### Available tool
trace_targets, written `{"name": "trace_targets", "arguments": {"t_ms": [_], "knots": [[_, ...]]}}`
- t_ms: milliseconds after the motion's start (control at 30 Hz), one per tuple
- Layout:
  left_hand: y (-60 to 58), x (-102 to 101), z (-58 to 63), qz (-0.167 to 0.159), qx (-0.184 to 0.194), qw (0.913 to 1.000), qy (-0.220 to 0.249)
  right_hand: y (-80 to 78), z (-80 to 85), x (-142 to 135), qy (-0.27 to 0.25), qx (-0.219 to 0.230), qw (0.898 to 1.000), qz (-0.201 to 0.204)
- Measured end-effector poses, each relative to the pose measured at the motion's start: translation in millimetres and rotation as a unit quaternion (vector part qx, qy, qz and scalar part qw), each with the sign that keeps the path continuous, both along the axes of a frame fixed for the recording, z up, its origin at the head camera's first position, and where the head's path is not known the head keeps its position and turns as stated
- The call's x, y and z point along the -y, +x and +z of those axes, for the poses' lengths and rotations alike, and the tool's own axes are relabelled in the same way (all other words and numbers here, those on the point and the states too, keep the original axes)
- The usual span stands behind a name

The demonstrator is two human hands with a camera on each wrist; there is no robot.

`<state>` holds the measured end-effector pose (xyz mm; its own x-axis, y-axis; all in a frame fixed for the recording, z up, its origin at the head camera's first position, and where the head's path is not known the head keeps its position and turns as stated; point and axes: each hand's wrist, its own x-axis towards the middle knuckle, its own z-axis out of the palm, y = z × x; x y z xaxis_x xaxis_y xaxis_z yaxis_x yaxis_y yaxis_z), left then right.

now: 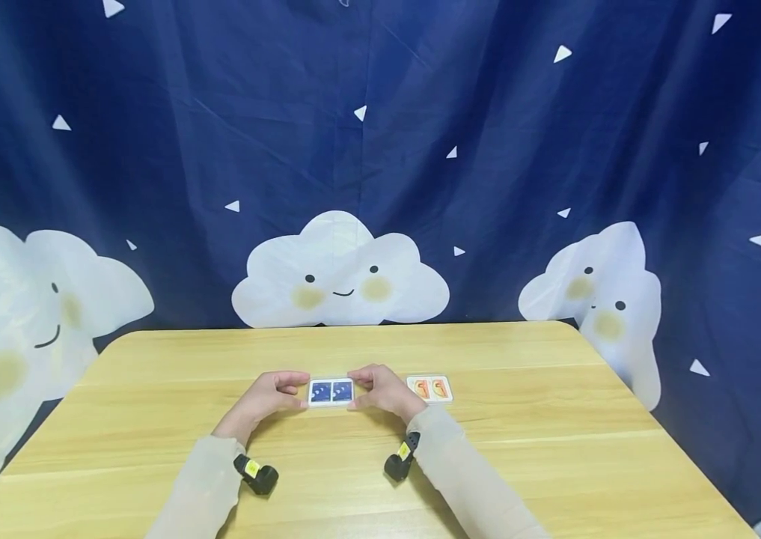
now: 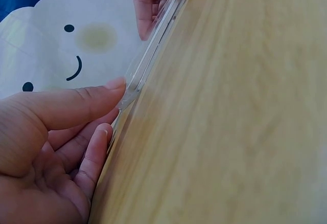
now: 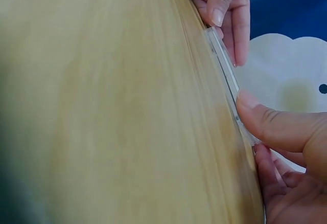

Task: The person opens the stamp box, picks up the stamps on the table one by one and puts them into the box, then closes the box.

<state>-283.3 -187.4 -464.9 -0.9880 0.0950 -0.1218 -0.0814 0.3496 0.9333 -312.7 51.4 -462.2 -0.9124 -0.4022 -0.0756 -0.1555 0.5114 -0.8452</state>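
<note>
A flat clear plastic card case with two dark-blue, white-marked pictures lies face up low over the table, between the two hands. At its left end, my left hand grips the corners with thumb and fingers. My right hand holds the opposite end in the same way. In the left wrist view, the thumb of the left hand presses on the case's edge. From the right wrist, the right hand's thumb lies along the case's side, its other fingers bent below.
Just right of my right hand lies a second clear case with two orange-and-red pictures. Both rest on a light wooden table with rounded back corners. A dark-blue curtain with smiling clouds hangs behind it.
</note>
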Motion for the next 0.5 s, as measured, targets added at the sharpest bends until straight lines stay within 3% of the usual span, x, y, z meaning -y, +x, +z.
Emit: {"name": "trace_targets", "arguments": {"t_ms": [333, 500], "knots": [[-1.8, 0.4, -1.7, 0.004, 0.004, 1.0000, -0.001, 4.0, 0.3, -6.2, -0.063, 0.040, 0.997, 0.012], [-2.4, 0.2, -3.2, 0.003, 0.000, 1.0000, -0.003, 4.3, 0.1, -7.4, -0.069, 0.039, 0.997, 0.009]]}}
